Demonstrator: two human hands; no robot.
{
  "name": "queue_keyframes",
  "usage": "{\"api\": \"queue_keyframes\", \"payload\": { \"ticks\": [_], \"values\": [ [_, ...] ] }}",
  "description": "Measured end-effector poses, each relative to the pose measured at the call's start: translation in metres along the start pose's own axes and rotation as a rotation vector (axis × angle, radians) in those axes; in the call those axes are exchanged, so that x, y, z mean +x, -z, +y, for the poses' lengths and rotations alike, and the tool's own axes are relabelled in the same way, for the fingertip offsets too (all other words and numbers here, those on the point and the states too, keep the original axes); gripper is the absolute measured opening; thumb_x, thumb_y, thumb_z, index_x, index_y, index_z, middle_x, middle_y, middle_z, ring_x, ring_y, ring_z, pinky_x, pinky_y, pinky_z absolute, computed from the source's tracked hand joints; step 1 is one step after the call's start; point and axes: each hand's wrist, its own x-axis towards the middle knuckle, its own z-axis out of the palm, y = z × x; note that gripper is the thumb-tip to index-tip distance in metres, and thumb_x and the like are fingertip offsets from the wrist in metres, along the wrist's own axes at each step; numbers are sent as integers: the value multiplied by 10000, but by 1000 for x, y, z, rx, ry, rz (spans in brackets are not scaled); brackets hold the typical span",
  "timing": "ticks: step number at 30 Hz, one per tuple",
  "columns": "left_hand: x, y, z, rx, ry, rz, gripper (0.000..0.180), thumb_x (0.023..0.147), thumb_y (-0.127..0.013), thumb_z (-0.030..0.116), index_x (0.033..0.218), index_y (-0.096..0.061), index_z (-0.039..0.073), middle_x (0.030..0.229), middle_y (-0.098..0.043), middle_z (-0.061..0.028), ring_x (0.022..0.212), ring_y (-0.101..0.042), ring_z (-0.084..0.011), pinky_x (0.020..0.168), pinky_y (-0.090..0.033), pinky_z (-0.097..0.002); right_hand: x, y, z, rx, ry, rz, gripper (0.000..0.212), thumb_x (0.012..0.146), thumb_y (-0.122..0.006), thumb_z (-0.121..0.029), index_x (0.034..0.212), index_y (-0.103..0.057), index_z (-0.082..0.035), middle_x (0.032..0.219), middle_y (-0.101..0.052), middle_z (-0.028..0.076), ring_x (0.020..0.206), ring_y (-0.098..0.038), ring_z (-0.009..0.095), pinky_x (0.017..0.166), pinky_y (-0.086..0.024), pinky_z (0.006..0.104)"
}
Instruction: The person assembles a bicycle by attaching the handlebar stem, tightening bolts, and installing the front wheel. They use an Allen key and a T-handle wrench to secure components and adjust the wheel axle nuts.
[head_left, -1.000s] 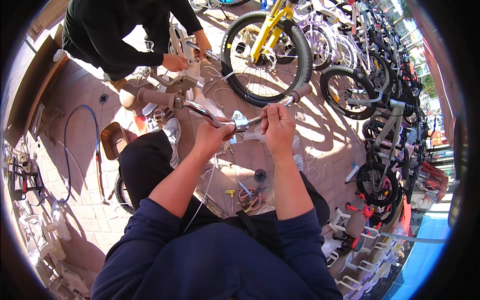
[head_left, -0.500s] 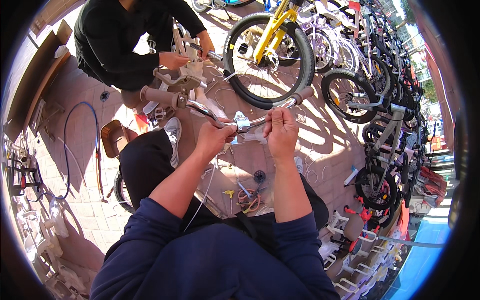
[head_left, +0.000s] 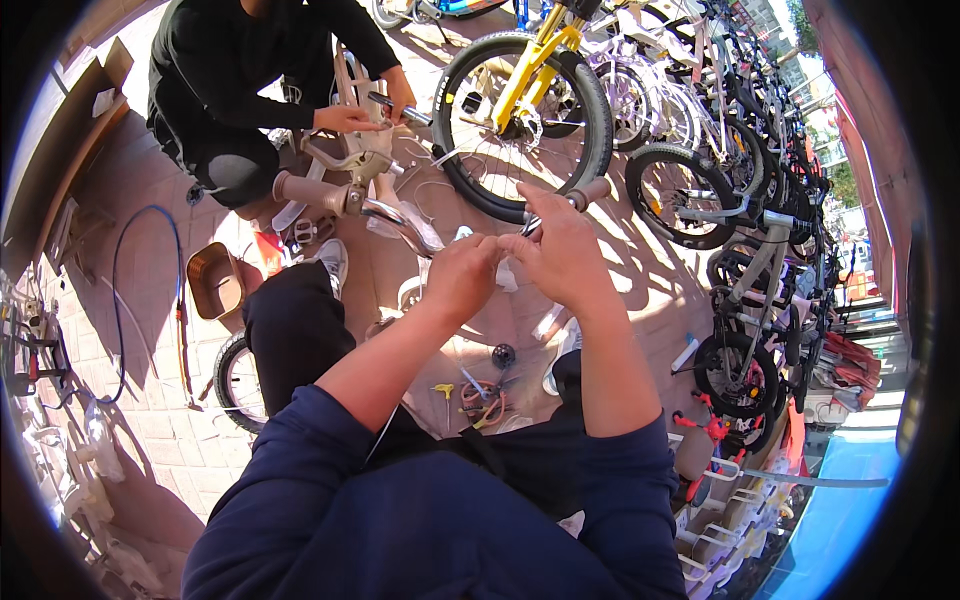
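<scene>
A child-size bike handlebar with a chrome bar (head_left: 405, 228) stands in front of me, its brown left grip (head_left: 312, 191) and right grip (head_left: 592, 192) showing at the ends. My left hand (head_left: 465, 278) is closed just behind the bar's middle, fingertips pinched together. My right hand (head_left: 562, 250) meets it there: its thumb touches the left fingertips, its index finger stretches up and the others curl. Whatever they pinch is hidden. The clamp at the bar's centre is mostly covered by my hands. A beige brake lever (head_left: 345, 160) sits by the left grip.
A person in black (head_left: 230, 90) crouches at the far left, hands on a metal part. A yellow-forked bicycle (head_left: 525, 90) stands ahead; many bikes line the right. Tools including a yellow-handled one (head_left: 443, 390), a brown bin (head_left: 215, 282) and a blue hose (head_left: 122, 280) lie on the paving.
Both hands have drawn together over the bar's middle and now cover the clamp. My right index finger has stretched out. The view has shifted slightly.
</scene>
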Motion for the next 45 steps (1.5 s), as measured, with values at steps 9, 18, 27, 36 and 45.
{"api": "queue_keyframes", "payload": {
  "ticks": [9,18,27,36,45],
  "values": [
    [-5,-1,-2,-27,52,4,114,898,-598,47,1010,-614,64,845,-700,-153,781,-691,-371,636,-528,-484,14,36,-7,145,114,-441,384,817,-781,-159,1170,-707,-27,963,-716,172,889,-668,390,800,-543,397],
    [-20,6,7,-278,338,174,176,953,-654,159,1052,-599,24,813,-684,-119,700,-683,-246,602,-536,-425,42,26,-18,-154,159,-528,270,922,-638,-281,862,-716,-29,917,-720,172,874,-686,373,817,-530,486],
    [-11,34,-58,-1223,1047,28,246,929,-693,34,1124,-556,-25,1021,-666,-117,944,-701,-218,805,-629,-351,39,8,-10,-87,44,-423,374,995,-561,-335,844,-684,-16,826,-695,210,814,-677,411,791,-520,502],
    [-25,28,-70,-1176,560,20,242,850,-634,-132,1046,-589,3,1039,-699,-113,1009,-698,-218,906,-565,-341,32,-6,-4,-49,34,-304,339,1001,-540,-295,894,-688,-10,815,-695,204,792,-678,409,774,-518,501],
    [-25,28,-71,-1192,523,16,204,820,-630,-149,908,-584,29,1009,-705,-109,1049,-671,-201,943,-525,-335,28,12,4,214,-46,-466,235,953,-608,-218,996,-732,-23,806,-695,180,770,-695,323,746,-529,450]
  ]
}}
